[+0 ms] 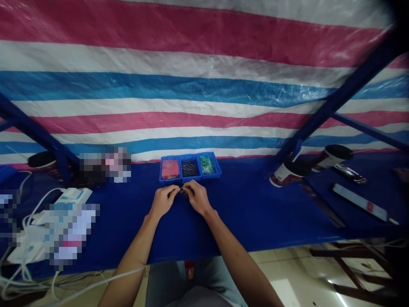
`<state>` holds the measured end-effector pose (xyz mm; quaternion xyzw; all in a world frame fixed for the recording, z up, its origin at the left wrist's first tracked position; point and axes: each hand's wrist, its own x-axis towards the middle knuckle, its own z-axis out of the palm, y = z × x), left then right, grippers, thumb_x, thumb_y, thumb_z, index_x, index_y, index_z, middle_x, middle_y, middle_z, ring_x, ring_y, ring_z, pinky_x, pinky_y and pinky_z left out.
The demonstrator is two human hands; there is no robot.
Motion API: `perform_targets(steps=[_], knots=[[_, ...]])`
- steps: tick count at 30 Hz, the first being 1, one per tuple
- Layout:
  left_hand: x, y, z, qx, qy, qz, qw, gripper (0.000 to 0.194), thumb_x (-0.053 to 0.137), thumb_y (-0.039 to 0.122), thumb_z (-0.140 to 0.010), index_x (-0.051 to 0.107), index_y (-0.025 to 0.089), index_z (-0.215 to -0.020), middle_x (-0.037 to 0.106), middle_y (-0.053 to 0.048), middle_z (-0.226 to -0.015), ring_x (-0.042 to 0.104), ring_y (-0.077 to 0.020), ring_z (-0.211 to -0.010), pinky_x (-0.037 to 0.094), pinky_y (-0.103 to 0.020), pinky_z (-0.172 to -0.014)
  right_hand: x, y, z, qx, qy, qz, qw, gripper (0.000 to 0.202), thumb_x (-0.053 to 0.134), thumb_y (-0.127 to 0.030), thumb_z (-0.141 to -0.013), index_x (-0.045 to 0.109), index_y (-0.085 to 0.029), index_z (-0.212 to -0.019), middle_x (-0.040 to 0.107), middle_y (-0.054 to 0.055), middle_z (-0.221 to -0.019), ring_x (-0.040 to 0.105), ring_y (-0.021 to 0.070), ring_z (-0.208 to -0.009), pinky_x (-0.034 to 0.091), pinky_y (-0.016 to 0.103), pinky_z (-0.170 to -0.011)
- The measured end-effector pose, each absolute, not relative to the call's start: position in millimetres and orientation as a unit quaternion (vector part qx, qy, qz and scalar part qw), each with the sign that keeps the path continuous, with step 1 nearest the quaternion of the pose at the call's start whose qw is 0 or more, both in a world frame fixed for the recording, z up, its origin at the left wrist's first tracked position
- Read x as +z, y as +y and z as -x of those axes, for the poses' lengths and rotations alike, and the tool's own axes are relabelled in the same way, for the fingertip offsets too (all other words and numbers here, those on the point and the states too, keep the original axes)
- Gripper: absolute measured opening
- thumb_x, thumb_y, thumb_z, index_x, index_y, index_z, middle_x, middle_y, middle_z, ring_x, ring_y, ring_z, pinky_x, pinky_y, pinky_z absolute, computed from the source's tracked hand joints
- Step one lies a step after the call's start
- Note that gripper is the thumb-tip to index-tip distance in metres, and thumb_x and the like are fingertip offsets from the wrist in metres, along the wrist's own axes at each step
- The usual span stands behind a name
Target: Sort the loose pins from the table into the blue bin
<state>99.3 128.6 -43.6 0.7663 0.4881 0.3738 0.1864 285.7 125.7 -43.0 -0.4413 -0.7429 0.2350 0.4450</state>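
Note:
My left hand and my right hand meet over the blue table, in front of three small blue bins. The fingers of each are pinched together at about the same spot, and whatever they grip is too small to make out. Under and between the fingertips lie a few thin, dark, screw-like pieces. The left bin holds flat pink-red pieces. Many dark, screw-like pieces fill the middle bin. Green, shiny, plastic-looking items are in the right bin.
Power strips with white cables crowd the table's left side. Two dark-lidded cups stand at the right, near a phone and a long white power strip. Blue frame posts slant up before a striped plastic sheet.

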Motion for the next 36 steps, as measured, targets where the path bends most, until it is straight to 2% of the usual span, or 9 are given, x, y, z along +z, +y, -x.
perform_targets(steps=[10,17,19,22,24,28,36], knots=[[-44.5,129.0,-98.6,0.372,0.486,-0.768,0.188,0.028,0.051,0.037,-0.098,0.073,0.02,-0.094,0.074,-0.001,-0.079,0.064,-0.0131,-0.064,0.046,-0.021,-0.066,-45.8,126.5,-286.6,0.216,-0.749,0.449,0.436,0.022,0.045,-0.029,-0.103,0.063,-0.022,-0.095,0.064,0.003,-0.088,0.061,0.0165,-0.077,0.044,0.026,-0.073],[-45.5,128.7,-99.3,0.378,0.479,-0.768,0.197,0.027,0.052,0.036,-0.097,0.074,0.021,-0.095,0.076,-0.002,-0.087,0.068,-0.0147,-0.07,0.049,-0.021,-0.071,-47.0,127.2,-285.8,0.195,-0.748,0.484,0.411,0.032,0.042,-0.033,-0.104,0.058,-0.021,-0.079,0.059,0.001,-0.073,0.057,0.0152,-0.066,0.04,0.024,-0.065],[-46.0,128.9,-98.8,0.378,0.482,-0.766,0.194,0.027,0.052,0.036,-0.097,0.074,0.02,-0.094,0.076,-0.002,-0.085,0.067,-0.0145,-0.069,0.048,-0.021,-0.07,-46.0,126.8,-286.3,0.207,-0.741,0.486,0.415,0.031,0.043,-0.034,-0.104,0.06,-0.021,-0.082,0.061,0.001,-0.073,0.057,0.0151,-0.065,0.039,0.025,-0.063],[-45.7,129.5,-98.1,0.376,0.488,-0.764,0.191,0.026,0.053,0.035,-0.097,0.074,0.02,-0.093,0.075,-0.002,-0.081,0.066,-0.0136,-0.065,0.047,-0.021,-0.067,-44.7,126.2,-287.2,0.245,-0.727,0.468,0.439,0.018,0.049,-0.033,-0.101,0.063,-0.022,-0.101,0.067,0.001,-0.083,0.061,0.0155,-0.068,0.043,0.025,-0.065],[-45.0,129.7,-97.9,0.375,0.488,-0.765,0.191,0.026,0.053,0.035,-0.097,0.073,0.02,-0.094,0.075,-0.002,-0.082,0.066,-0.0135,-0.066,0.047,-0.021,-0.068,-44.7,126.0,-287.4,0.262,-0.728,0.445,0.451,0.016,0.053,-0.03,-0.099,0.062,-0.023,-0.11,0.069,0.003,-0.091,0.064,0.0164,-0.074,0.046,0.025,-0.069],[-43.8,129.3,-98.4,0.374,0.484,-0.767,0.193,0.025,0.052,0.034,-0.098,0.073,0.02,-0.095,0.076,-0.002,-0.084,0.067,-0.0142,-0.069,0.047,-0.021,-0.069,-46.0,126.7,-286.8,0.257,-0.744,0.422,0.45,0.016,0.051,-0.025,-0.099,0.067,-0.023,-0.104,0.069,0.004,-0.095,0.065,0.018,-0.084,0.048,0.027,-0.074],[-44.7,128.7,-98.9,0.37,0.481,-0.771,0.192,0.026,0.051,0.034,-0.098,0.073,0.02,-0.094,0.076,-0.002,-0.085,0.068,-0.0143,-0.07,0.047,-0.021,-0.069,-46.6,127.8,-287.1,0.242,-0.744,0.434,0.446,0.018,0.05,-0.023,-0.1,0.067,-0.023,-0.097,0.068,0.004,-0.092,0.064,0.0172,-0.083,0.047,0.026,-0.076]])
